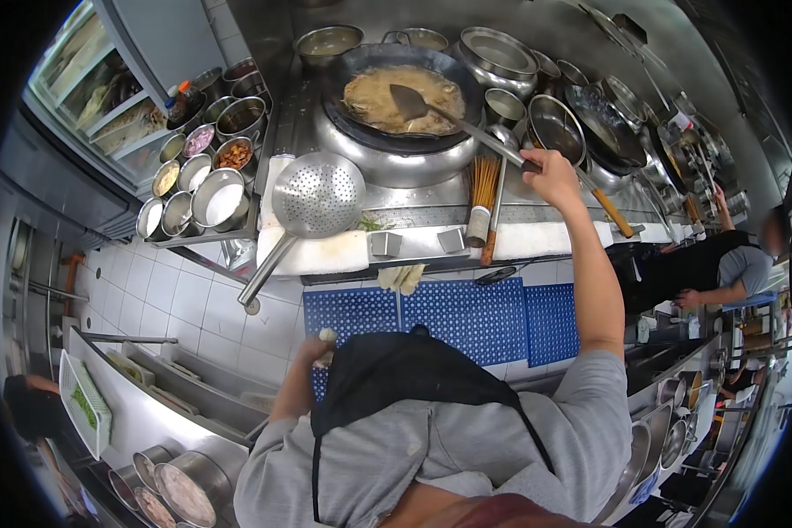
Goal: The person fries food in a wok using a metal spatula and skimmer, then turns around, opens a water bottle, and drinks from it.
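My right hand point(554, 179) is wrapped round the dark handle end of a long wok spatula point(475, 132). The spatula's blade rests in the bubbling, yellowish-brown contents point(380, 99) of a big black wok point(466, 77). Low at my side, my left hand point(311, 352) is closed, with a small pale item point(327, 335) poking out at its top that I cannot make out. A perforated strainer point(318, 195) lies in front of the wok, its handle jutting past the counter edge. A bamboo brush point(482, 195) stands at the front right.
Metal ingredient tubs point(221, 199) crowd the left side. A second wok point(603, 132) sits to the right. White towels point(326, 255) line the counter edge above blue mats point(462, 321). A co-worker point(722, 264) stands at the far right; another person point(32, 407) is at the far left.
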`<state>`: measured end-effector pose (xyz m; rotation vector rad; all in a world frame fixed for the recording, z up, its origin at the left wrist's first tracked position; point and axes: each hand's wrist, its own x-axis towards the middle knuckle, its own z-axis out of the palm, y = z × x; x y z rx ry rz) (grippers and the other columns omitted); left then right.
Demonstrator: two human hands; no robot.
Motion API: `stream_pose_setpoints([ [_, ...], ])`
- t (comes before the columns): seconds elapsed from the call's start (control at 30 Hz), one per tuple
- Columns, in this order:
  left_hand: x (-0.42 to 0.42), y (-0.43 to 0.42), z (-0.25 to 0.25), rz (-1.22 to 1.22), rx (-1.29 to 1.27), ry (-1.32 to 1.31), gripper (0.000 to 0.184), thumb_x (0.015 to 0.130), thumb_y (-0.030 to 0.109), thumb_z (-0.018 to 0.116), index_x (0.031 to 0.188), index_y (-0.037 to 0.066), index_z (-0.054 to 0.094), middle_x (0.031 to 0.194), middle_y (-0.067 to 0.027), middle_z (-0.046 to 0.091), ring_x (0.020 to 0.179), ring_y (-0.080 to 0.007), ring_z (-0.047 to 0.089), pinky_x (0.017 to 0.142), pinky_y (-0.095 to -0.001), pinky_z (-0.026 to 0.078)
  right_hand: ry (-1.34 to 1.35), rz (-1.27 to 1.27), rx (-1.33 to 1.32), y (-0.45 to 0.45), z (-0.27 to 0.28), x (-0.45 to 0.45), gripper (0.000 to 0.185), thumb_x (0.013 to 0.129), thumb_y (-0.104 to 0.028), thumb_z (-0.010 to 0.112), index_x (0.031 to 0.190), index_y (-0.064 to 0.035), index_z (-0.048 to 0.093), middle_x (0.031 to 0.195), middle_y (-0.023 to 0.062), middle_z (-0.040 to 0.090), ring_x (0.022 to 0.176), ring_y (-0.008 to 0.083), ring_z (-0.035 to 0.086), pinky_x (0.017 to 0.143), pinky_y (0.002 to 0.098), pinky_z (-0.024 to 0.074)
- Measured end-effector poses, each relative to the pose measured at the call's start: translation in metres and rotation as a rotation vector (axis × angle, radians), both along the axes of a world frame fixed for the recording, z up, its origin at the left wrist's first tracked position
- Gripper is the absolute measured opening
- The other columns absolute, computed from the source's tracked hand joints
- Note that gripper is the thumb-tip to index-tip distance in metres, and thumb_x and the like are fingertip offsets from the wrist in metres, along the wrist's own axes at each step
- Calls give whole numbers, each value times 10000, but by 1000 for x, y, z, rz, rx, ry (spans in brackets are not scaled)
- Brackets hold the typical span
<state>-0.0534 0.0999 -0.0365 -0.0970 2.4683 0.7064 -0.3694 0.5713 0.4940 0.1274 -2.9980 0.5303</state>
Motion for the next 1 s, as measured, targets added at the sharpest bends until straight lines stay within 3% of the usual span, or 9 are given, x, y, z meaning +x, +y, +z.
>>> stream_pose_setpoints([
  [0.03,-11,4,12,44,40,-39,266,760,347,707,981,211,764,803,-209,696,802,-406,689,699,-437,566,7,-25,20,4,2,2,438,743,-160,703,1181,-164,714,1087,131,716,1027,307,675,911,395,514],
  [0.07,-24,27,97,424,172,-228,503,665,354,764,944,-62,719,940,-248,714,824,-350,723,721,-444,588,57,-14,19,12,-2,-2,458,738,-147,689,1195,-162,705,1050,135,722,1008,318,680,893,409,522],
  [0.17,-22,32,110,458,178,-228,508,661,370,780,926,-59,726,931,-258,713,807,-345,725,711,-449,587,148,-31,12,11,0,-3,445,745,-139,666,1189,-151,703,1011,151,722,976,341,682,861,438,530],
  [0.3,8,6,10,184,154,-147,527,672,395,790,922,-65,726,942,-253,715,826,-350,724,696,-452,581,247,25,97,-46,1,-15,421,766,-113,584,1169,-148,699,987,186,711,948,361,681,835,473,536],
  [0.53,32,9,39,432,99,-230,479,691,396,777,966,5,742,944,-222,725,876,-340,719,760,-440,572,448,178,333,-148,-62,-75,225,828,-87,602,1039,-32,658,958,194,668,903,356,679,722,429,577],
  [0.6,40,4,35,351,150,-163,439,703,371,764,951,9,744,932,-218,726,875,-345,719,764,-435,577,492,218,389,-151,-64,-72,233,842,-92,598,1059,-28,653,942,178,661,890,337,676,707,421,577],
  [0.67,57,-7,14,-290,-77,243,370,717,318,743,900,-3,739,874,-199,729,788,-327,727,677,-425,593,502,252,468,-141,-63,-62,262,850,-96,598,1101,-37,646,929,164,653,870,322,673,693,419,576],
  [0.8,72,4,27,425,285,-219,326,723,293,739,872,4,734,822,-174,723,673,-288,717,547,-418,576,507,317,594,-91,-72,-48,361,840,-94,600,1198,-55,608,958,145,645,883,310,667,648,421,571],
  [1.0,67,-12,14,113,251,-145,365,734,342,733,861,0,731,794,-185,716,643,-277,710,508,-442,559,356,154,316,-37,-31,5,462,763,-52,621,1225,-61,652,955,162,685,870,332,686,730,412,559],
])
